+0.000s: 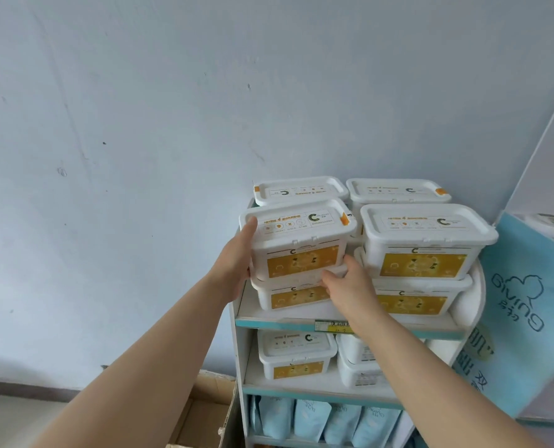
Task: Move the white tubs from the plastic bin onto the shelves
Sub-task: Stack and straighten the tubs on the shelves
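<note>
Left hand [237, 263] flat on tub [301, 247] side, fingers straight; right hand [347, 286] fingers curled round its lower corner. Square it over lower tub [295, 297], push back from shelf [269, 313] edge.

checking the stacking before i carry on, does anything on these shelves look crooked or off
The upper front-left tub, held between the left hand and right hand, looks slightly tilted on the tub below, not yet squared. On the lower shelf, the right-hand tubs show no yellow label outward.
</note>
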Demonstrator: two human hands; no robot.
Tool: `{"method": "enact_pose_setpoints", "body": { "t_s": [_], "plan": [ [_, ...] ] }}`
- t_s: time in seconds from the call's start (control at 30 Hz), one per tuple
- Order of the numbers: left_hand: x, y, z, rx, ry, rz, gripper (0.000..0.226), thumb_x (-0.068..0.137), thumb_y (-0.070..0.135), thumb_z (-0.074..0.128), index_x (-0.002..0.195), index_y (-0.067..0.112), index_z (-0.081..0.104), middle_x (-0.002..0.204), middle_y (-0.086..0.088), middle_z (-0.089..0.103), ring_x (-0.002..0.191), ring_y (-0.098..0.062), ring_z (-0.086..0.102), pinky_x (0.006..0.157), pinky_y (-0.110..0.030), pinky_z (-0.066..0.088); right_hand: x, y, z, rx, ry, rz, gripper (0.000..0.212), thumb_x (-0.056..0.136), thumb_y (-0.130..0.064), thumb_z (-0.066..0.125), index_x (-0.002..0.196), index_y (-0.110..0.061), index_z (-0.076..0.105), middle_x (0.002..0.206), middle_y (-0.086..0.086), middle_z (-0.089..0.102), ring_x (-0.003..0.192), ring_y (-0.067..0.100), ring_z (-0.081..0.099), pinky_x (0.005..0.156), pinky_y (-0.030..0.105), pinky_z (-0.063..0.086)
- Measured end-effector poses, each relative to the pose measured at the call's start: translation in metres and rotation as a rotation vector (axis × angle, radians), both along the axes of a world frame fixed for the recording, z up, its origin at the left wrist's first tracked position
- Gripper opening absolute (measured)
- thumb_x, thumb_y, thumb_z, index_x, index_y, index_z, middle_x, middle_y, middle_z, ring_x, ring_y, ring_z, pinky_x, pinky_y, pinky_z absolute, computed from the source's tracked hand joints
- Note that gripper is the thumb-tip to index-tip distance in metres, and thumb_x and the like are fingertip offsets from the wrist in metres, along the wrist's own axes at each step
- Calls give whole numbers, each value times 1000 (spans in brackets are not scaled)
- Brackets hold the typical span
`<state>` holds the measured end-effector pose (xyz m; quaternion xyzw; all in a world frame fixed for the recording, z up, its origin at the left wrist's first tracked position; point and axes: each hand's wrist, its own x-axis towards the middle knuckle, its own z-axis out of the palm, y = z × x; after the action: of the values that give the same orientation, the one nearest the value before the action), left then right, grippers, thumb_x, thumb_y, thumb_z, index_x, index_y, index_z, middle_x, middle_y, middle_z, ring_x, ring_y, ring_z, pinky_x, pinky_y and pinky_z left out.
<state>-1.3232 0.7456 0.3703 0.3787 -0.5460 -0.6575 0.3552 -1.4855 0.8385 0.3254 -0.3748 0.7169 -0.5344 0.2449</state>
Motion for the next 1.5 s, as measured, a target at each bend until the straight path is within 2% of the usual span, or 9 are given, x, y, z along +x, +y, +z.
{"method": "enact_pose_setpoints", "body": {
  "t_s": [0.1, 0.33, 0.53, 0.83, 0.97, 1.13, 1.3, 1.4, 1.5],
  "plan": [
    [-5, -1, 0, -10, 40, 2, 52, 97, 59, 29, 128, 27, 55, 112, -2, 70, 89, -14, 71, 63, -26, 56, 3, 6, 2, 9, -31, -6, 23, 92, -18, 56, 113, -25, 56, 100, -5, 67, 87, 17, 67, 80, 38, 57],
    [-2, -2, -7, -104, 13, -30, 61, 89, 70, 29, 130, 32, 54, 108, 4, 72, 94, -12, 71, 75, -30, 54, 7, 16, 6, 7, 51, -10, 20, 93, -24, 54, 113, -26, 55, 94, -7, 66, 84, 16, 66, 60, 23, 51],
    [5, 11, -22, -118, -10, -85, 45, 87, 70, 34, 125, 50, 48, 112, 9, 69, 100, -16, 67, 80, -44, 56, 13, 15, 5, 26, 125, -28, 35, 92, -35, 55, 126, -27, 49, 114, -10, 62, 95, 14, 65, 77, 30, 53],
    [12, 15, -14, -126, -38, -43, 44, 91, 63, 35, 120, 37, 56, 101, 6, 73, 84, -12, 72, 70, -34, 57, 19, 30, 11, 68, 183, 9, 33, 92, -34, 55, 124, -27, 50, 106, -10, 63, 93, 11, 62, 79, 31, 51],
    [24, 24, 3, -361, -204, 67, 38, 95, 52, 42, 111, 20, 55, 101, 7, 70, 79, -5, 67, 64, -17, 48, 20, 41, 30, 123, 343, -5, 45, 93, -37, 54, 135, -24, 44, 119, -8, 57, 92, 9, 62, 71, 25, 49],
    [29, 16, 25, -598, -441, 201, 62, 96, 48, 44, 143, 9, 34, 137, -3, 51, 118, -21, 53, 90, -31, 44, 27, 54, 72, 38, 604, -156, 33, 96, -33, 49, 125, -19, 51, 115, 0, 61, 93, 12, 53, 70, 21, 43],
    [9, -11, 50, -741, -580, 253, 34, 96, 38, 46, 102, 7, 56, 103, 1, 57, 93, -21, 53, 65, -25, 36, 9, 33, 114, 12, 757, -132, 35, 96, -24, 49, 129, -13, 56, 128, 4, 60, 117, 21, 55, 88, 27, 39],
    [-7, -36, 57, -768, -684, 234, 40, 94, 40, 48, 67, 13, 38, 67, 4, 42, 72, -23, 44, 50, -27, 26, -13, 3, 128, 73, 808, -65, 36, 96, -24, 50, 129, -13, 57, 132, 3, 58, 122, 20, 51, 94, 29, 38],
    [-20, -61, 58, -733, -813, 200, 41, 94, 45, 48, 69, 13, 38, 65, 3, 41, 68, -20, 44, 50, -28, 28, -41, -32, 135, 162, 853, 1, 39, 94, -26, 52, 130, -12, 56, 135, 4, 55, 124, 21, 49, 101, 35, 40]
  ]
}}
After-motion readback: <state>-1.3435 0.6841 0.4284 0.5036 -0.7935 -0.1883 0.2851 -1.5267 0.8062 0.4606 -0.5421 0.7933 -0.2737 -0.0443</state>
